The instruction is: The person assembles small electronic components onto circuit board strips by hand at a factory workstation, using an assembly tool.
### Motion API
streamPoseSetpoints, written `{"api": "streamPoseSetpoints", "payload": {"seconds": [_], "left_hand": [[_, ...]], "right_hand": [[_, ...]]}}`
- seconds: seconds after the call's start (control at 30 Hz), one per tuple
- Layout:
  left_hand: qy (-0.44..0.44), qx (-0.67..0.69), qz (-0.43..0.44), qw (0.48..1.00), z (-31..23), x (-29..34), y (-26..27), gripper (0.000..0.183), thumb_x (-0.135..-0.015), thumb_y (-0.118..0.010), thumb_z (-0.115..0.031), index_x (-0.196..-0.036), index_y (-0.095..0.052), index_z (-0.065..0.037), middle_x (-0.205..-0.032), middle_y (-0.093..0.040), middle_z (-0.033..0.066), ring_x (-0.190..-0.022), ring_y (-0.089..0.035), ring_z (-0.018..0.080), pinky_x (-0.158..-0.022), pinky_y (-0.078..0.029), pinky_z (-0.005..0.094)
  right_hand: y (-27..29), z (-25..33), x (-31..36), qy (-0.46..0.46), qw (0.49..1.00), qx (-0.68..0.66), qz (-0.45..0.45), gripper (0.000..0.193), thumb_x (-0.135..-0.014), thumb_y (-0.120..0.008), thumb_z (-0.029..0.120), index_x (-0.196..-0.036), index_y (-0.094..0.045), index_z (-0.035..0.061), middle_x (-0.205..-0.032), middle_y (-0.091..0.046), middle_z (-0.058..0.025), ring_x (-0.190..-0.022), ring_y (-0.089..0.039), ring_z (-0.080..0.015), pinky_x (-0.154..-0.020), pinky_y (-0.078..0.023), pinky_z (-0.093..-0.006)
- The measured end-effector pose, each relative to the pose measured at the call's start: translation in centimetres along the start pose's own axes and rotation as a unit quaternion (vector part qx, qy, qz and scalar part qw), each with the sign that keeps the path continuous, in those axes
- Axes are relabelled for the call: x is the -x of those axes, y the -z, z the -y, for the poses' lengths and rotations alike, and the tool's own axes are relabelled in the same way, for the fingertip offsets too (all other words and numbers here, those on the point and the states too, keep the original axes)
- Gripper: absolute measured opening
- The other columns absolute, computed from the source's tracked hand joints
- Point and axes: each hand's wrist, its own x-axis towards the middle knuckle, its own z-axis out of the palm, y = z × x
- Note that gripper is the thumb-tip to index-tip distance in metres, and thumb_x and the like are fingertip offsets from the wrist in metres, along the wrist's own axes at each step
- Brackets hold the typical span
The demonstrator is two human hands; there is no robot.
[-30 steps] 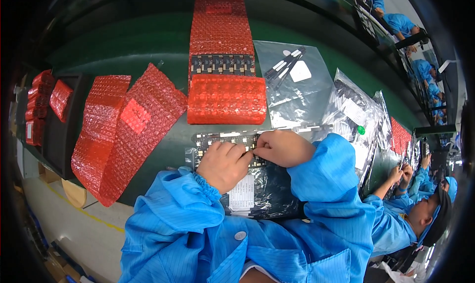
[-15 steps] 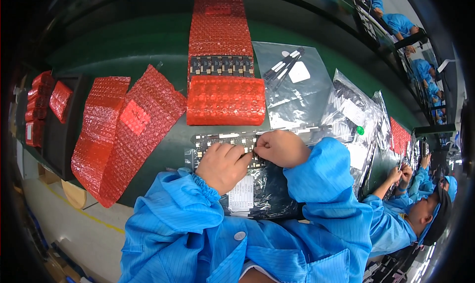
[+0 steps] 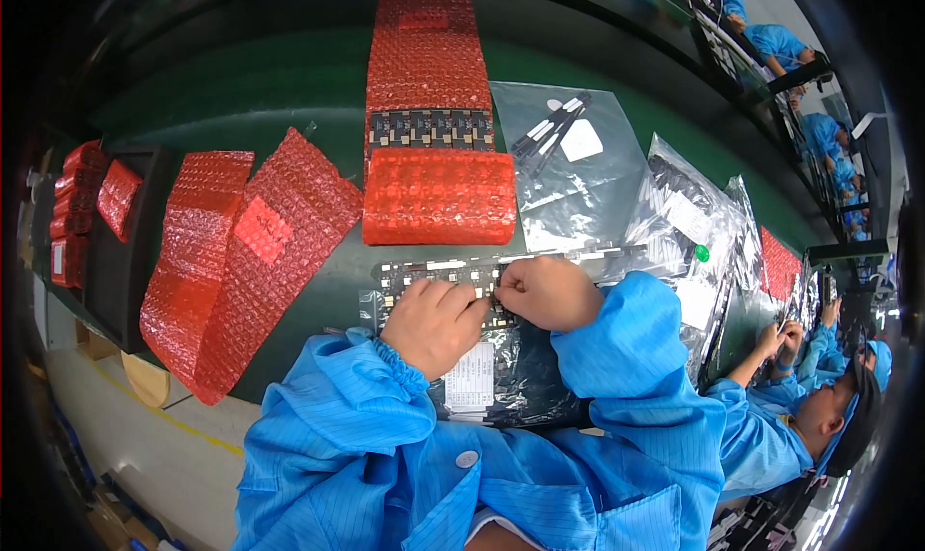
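Observation:
A dark circuit board panel [image 3: 409,274] with rows of pale metal parts lies in front of me, on a clear plastic bag [image 3: 536,363] with a white printed label [image 3: 470,378]. My left hand [image 3: 438,325] rests over the panel's near side, fingers bent and close together against the board. Right beside it, my right hand [image 3: 549,291] is closed in a pinch at the panel's right part; whatever is between its fingertips is hidden. A thin black-and-white strip [image 3: 588,256] runs along the panel's far edge and beyond my right hand.
Behind the panel, red bubble wrap [image 3: 440,196] partly covers more circuit boards [image 3: 431,127]. More red wrap [image 3: 299,204] spreads at left, beside a black tray [image 3: 120,262]. Clear bags [image 3: 689,214] with dark-and-white strips [image 3: 552,132] lie right. A co-worker [image 3: 785,426] sits at far right.
Both hands stay at almost the same spot on the panel. My right sleeve has shifted very slightly; nothing else visibly differs.

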Motion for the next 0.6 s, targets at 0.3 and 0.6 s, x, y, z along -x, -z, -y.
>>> {"api": "streamPoseSetpoints", "payload": {"seconds": [0.3, 0.6], "left_hand": [[-0.001, 0.004, 0.001, 1.0, -0.11, -0.06, 0.16, 0.023, -0.068, -0.059, -0.015, -0.091, -0.062, -0.01, -0.081, -0.05, 0.0009, -0.077, -0.05, 0.0187, -0.067, -0.04, 0.0327], [0.004, -0.008, 0.009, 1.0, -0.14, -0.09, 0.14, 0.025, -0.064, -0.064, -0.012, -0.089, -0.064, -0.012, -0.084, -0.051, 0.0005, -0.076, -0.051, 0.0176, -0.065, -0.04, 0.032]], "right_hand": [[-0.29, 0.0, 0.15, 0.019, 0.999, 0.02, -0.022, 0.014, -0.073, -0.061, 0.023, -0.076, -0.063, 0.0092, -0.07, -0.064, -0.0085, -0.065, -0.062, -0.0256, -0.059, -0.049, -0.0352], [0.21, -0.01, 0.03, 0.007, 1.0, -0.003, 0.016, 0.017, -0.074, -0.061, 0.025, -0.078, -0.064, 0.0088, -0.071, -0.064, -0.0089, -0.066, -0.063, -0.0257, -0.061, -0.049, -0.0354]]}}
